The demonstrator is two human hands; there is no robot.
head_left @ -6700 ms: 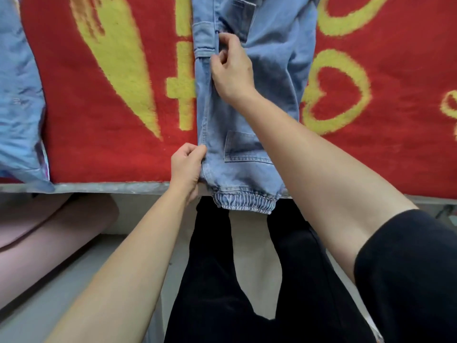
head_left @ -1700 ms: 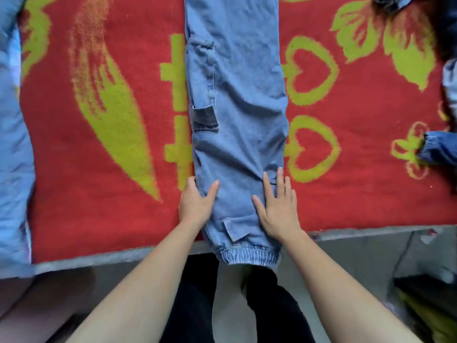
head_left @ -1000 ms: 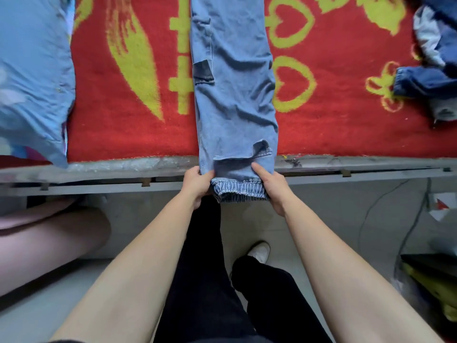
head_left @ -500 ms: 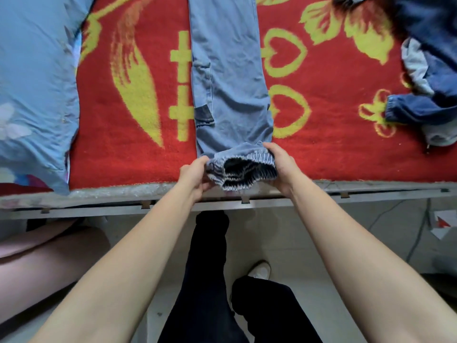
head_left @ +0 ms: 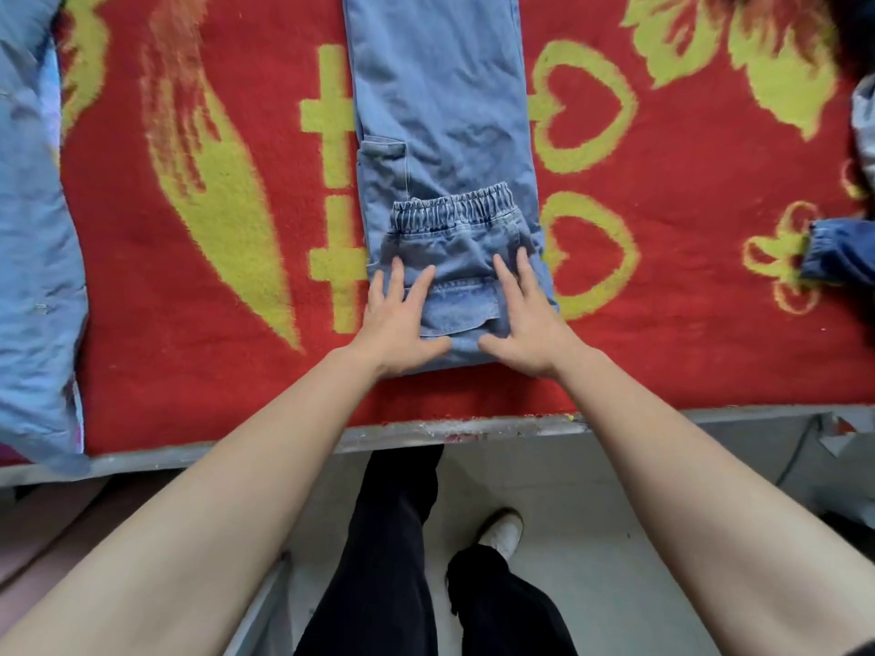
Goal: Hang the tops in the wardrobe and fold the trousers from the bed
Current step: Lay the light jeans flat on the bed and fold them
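Head view: left hand (head_left: 402, 324) and right hand (head_left: 525, 319), fingers (head_left: 397, 277) flat and spread, press trousers (head_left: 440, 111) fold near the bed edge (head_left: 473, 426). Risk: springy elastic cuff (head_left: 454, 208) unrolls on release; uneven pressure skews fold.

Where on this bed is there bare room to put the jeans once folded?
Widest free patch: red blanket between the jeans and the pale blue bedding on the left. Another lies right of the jeans, up to the dark denim clothes. The far right edge is crowded.
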